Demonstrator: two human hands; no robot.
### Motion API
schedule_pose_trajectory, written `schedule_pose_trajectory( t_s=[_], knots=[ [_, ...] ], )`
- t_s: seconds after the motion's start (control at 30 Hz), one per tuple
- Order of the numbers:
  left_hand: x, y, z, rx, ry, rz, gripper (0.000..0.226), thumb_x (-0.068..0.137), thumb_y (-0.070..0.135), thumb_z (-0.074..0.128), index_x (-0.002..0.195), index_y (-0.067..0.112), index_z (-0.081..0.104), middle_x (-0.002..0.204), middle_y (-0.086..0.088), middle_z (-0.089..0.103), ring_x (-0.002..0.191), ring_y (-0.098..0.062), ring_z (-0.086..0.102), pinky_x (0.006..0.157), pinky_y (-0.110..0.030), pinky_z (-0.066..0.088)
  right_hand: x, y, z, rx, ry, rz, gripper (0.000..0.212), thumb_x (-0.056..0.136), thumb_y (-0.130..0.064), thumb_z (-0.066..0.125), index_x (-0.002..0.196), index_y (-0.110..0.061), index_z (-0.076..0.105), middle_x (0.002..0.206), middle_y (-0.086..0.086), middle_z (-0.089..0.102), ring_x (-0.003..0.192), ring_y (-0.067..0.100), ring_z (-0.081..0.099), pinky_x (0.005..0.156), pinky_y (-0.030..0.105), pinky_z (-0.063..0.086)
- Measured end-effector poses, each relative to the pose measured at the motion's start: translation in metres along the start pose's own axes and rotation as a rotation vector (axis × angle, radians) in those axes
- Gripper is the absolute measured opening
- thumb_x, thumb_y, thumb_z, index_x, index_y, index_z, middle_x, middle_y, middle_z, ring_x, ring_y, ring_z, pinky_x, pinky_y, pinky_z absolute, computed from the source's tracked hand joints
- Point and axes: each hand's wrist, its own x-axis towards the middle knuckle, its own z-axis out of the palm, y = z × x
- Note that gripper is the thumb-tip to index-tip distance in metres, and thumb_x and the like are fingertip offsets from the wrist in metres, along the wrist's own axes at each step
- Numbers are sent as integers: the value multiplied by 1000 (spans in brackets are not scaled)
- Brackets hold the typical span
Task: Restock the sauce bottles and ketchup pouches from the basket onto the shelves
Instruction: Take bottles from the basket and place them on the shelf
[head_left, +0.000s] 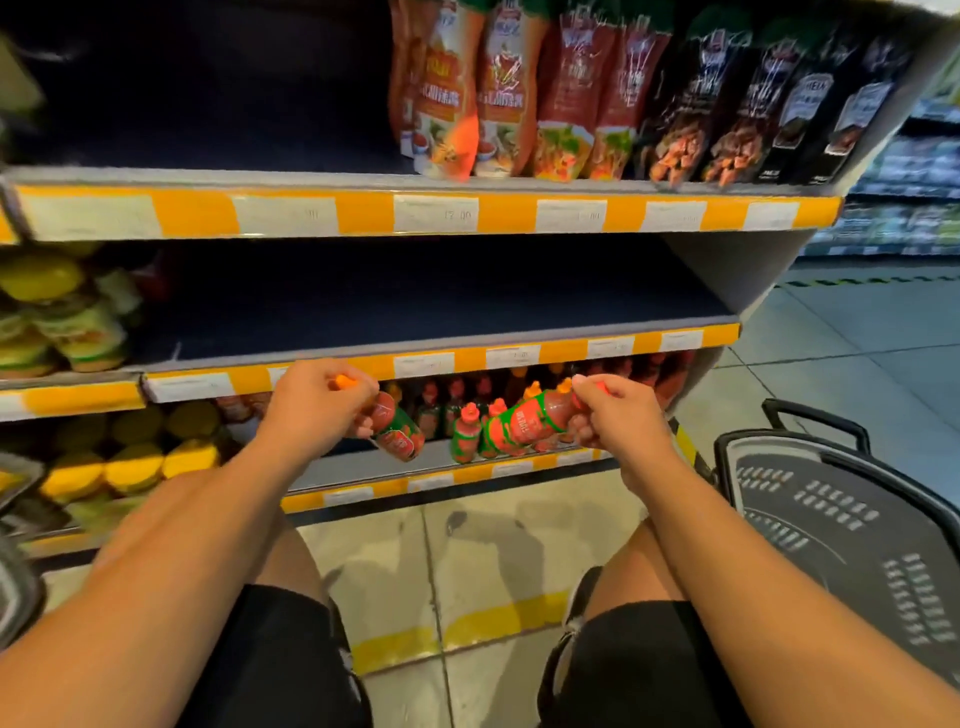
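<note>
My left hand (317, 402) grips a small red sauce bottle (397, 428) with a green label by its orange cap, the bottle tilted down to the right. My right hand (618, 415) holds a second red sauce bottle (524, 423) by its cap, lying almost level and pointing left. Both bottles hang in front of the low shelf (395, 467), where several like bottles (465, 434) stand. Ketchup pouches (566, 98) stand in a row on the top shelf (431, 213). The black basket (841, 525) sits on the floor at the right, its inside hidden.
The middle shelf (441, 358) has a dark bare board. Yellow-lidded jars (130, 462) fill the shelves at the left. My knees in black shorts are below, over a tiled floor (467, 561) with a yellow line. An aisle opens at the far right.
</note>
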Motion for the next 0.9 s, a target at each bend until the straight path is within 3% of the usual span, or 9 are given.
schedule_pose_trajectory(
  t_s=[0.2,0.33,0.47,0.6,0.73,0.8,0.9],
  knots=[
    [19,-19,2,13,-45,-59,3,92,15,76,91,13,79,90,-12,74,77,-32,76,69,-40,66,23,6,27,-117,-98,-30,11,95,-20,70,92,-13,78,60,7,65,55,18,59,60,35,54],
    [35,-29,12,59,-105,-76,7,87,13,81,94,13,79,92,-14,74,74,-28,77,68,-41,66,40,10,50,-271,-167,-87,10,93,-23,70,89,-19,78,67,17,70,55,19,61,57,34,54],
    [53,-41,20,149,-146,-87,17,85,13,83,100,17,76,97,-7,72,82,-23,75,70,-40,66,64,25,73,-448,-217,-133,11,91,-32,72,89,-24,79,71,-1,73,66,15,65,65,34,56],
    [72,-58,32,342,-171,-41,28,81,6,83,102,22,75,96,0,70,87,-18,71,74,-41,65,84,37,95,-544,-246,-118,12,87,-37,74,84,-26,78,69,-6,72,74,18,71,75,46,62],
    [88,-69,46,469,-161,-37,25,84,5,77,103,21,76,97,1,71,87,-17,70,76,-38,64,99,46,113,-633,-284,-139,12,89,-34,74,83,-24,78,74,-11,70,83,18,70,78,37,58],
    [93,-75,55,528,-161,-46,20,85,5,74,99,20,76,97,-2,71,89,-21,68,74,-35,59,106,52,122,-665,-318,-136,11,90,-35,73,85,-26,77,81,-9,72,85,17,68,76,35,55],
    [99,-88,69,620,-192,-60,20,85,5,67,74,21,68,84,-7,70,81,-26,66,65,-33,48,114,62,135,-725,-353,-126,10,88,-35,73,90,-27,78,92,-5,73,90,18,67,75,33,53]
  ],
)
